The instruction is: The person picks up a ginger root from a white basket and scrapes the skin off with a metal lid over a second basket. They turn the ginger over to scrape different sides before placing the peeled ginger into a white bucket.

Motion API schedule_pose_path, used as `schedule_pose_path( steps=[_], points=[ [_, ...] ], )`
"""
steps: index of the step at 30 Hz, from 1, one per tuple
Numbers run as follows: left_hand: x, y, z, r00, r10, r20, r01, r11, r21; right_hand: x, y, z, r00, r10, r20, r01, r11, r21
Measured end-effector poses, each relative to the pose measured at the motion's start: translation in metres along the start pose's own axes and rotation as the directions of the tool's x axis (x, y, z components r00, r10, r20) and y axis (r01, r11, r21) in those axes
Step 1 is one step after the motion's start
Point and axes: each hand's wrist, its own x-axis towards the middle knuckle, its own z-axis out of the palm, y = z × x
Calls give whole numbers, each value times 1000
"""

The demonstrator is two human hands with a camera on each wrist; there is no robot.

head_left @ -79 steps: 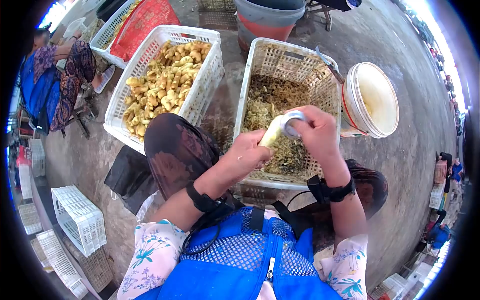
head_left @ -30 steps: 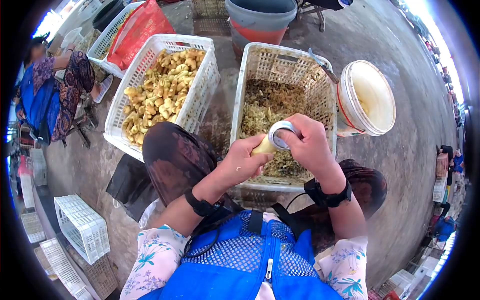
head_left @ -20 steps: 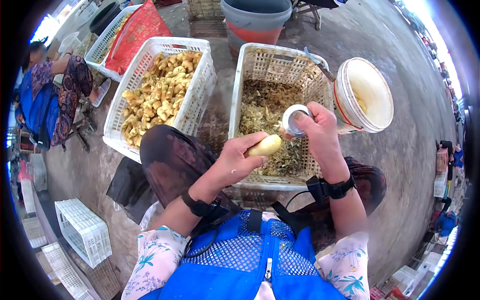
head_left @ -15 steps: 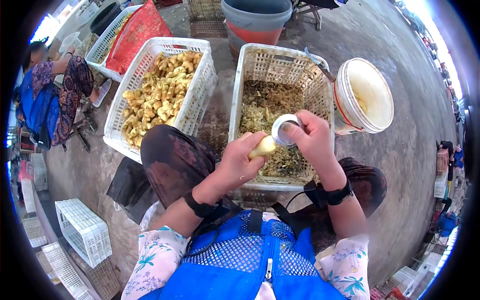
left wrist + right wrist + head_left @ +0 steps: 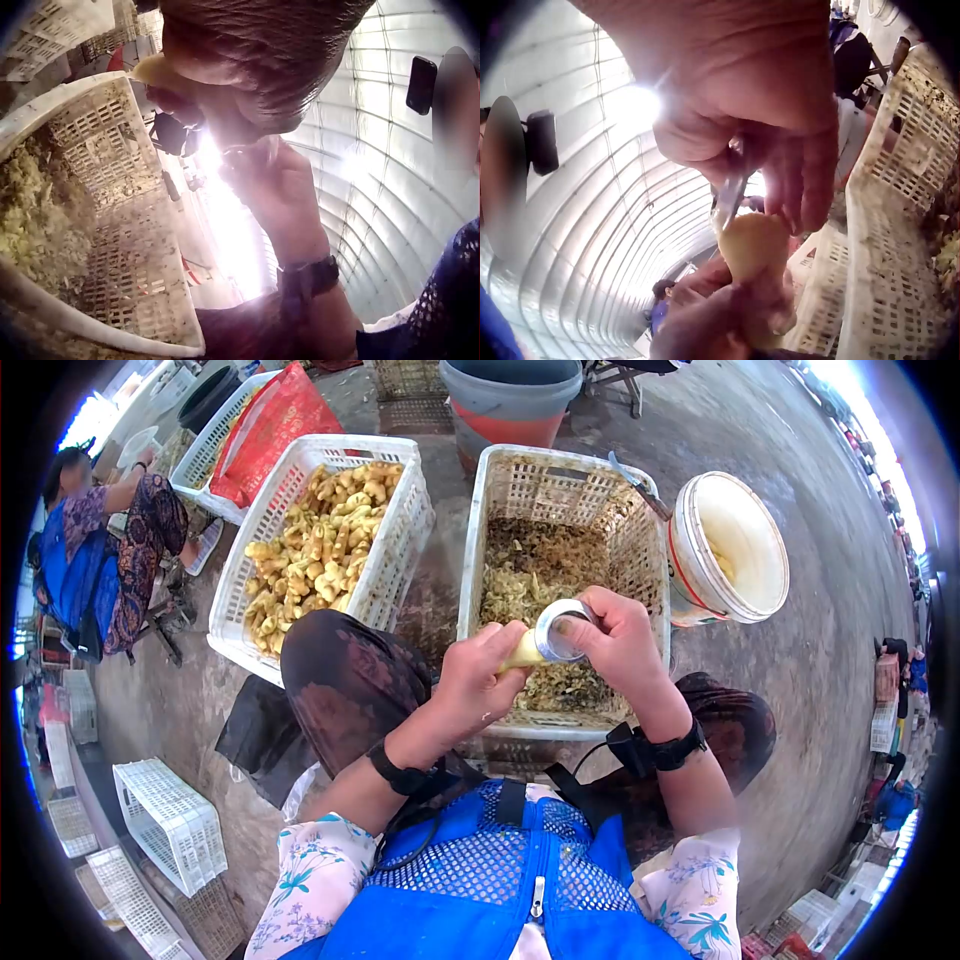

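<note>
Over the peel-filled crate, my left hand (image 5: 478, 672) grips a pale peeled piece of ginger (image 5: 524, 651), its end pointing to the right. My right hand (image 5: 628, 644) holds a silver ring-shaped peeler (image 5: 546, 628) with the thumb laid on its ring, right at the end of the ginger. In the right wrist view the metal edge of the peeler (image 5: 735, 191) meets the top of the yellow ginger (image 5: 751, 244), which the left fingers wrap from below. The left wrist view shows mostly the back of the left hand (image 5: 255, 60), with a bit of ginger (image 5: 154, 71) beyond.
The white crate (image 5: 474, 560) below my hands holds brown and yellow peelings. A knife (image 5: 640, 485) lies across its far right corner. Left stands a crate (image 5: 400, 550) of unpeeled ginger; right, a white bucket (image 5: 690, 550). A grey-red bucket (image 5: 510, 400) stands behind; another person (image 5: 90, 550) sits left.
The right hand with the peeler moved away from the ginger to the right, then came back against its end. The left hand has turned the ginger slightly while keeping its grip.
</note>
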Motion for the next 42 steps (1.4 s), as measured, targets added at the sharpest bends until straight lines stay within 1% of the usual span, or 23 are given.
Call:
schedule_pose_path(
  steps=[1,4,6,9,10,13,15,16,19,20,21,22,23,25,27,30,32,34,37,38,39,41,42],
  points=[
    [-1,-1,0,1000,6,-4,-6,1000,4,0,2,1,1000,-3,-6,3,1000,-4],
    [0,7,-2,996,-84,37,89,980,-175,5,15,-2,1000,13,6,-13,1000,18],
    [1,7,-5,992,-103,69,113,978,-175,7,18,-6,997,56,49,-60,995,76],
    [3,9,-8,993,-78,92,94,979,-182,7,5,-6,974,226,30,-213,857,470],
    [4,10,-8,994,-61,96,78,979,-188,9,4,-9,969,244,38,-230,836,498],
    [2,1,-3,999,-11,43,16,993,-116,10,10,-10,988,145,-46,-119,925,362],
    [1,0,0,999,32,-19,-32,999,-43,6,2,-8,1000,4,-27,-2,999,51],
    [1,0,2,997,56,-46,-56,998,-7,4,-3,-7,998,-63,-4,62,992,-106],
    [0,4,-2,999,40,37,-43,997,67,6,1,-4,1000,15,16,-13,989,-150],
    [-1,4,-3,996,-27,79,29,999,-24,10,8,-8,1000,26,10,-25,996,-88],
    [1,4,-6,988,-88,125,103,988,-112,11,11,-6,996,88,10,-89,994,71],
    [3,4,-7,975,-143,172,176,965,-196,12,11,-4,989,145,21,-146,963,226],
    [4,4,-6,975,-154,159,190,950,-247,13,12,-3,979,198,42,-199,906,374],
    [4,3,-4,973,-181,142,220,913,-343,14,15,-3,980,194,35,-191,890,415],
    [5,7,-4,988,-119,98,141,952,-270,14,13,-2,977,211,34,-204,872,445],
    [2,7,-5,996,-62,58,68,991,-116,12,-1,-2,958,285,-44,-227,839,494],
    [0,3,-3,999,-27,26,27,1000,-14,13,4,-8,983,157,-93,-126,953,274],
    [-2,-3,2,1000,16,-7,-16,997,72,10,1,-7,996,10,-87,-10,1000,0],
    [-3,-6,2,999,45,25,-49,981,186,9,11,7,999,9,-35,-14,991,-136],
    [-2,-6,0,995,-55,79,53,998,28,14,19,-2,999,45,17,-40,978,-206],
    [-2,-6,-3,979,-146,146,164,979,-123,15,15,-5,991,137,-13,-137,991,-4],
    [2,-1,-8,927,-288,242,368,827,-425,20,1,-11,950,312,-15,-282,875,393],
    [3,4,-10,897,-345,276,442,694,-569,23,3,-18,955,297,7,-270,858,438]
  ],
)
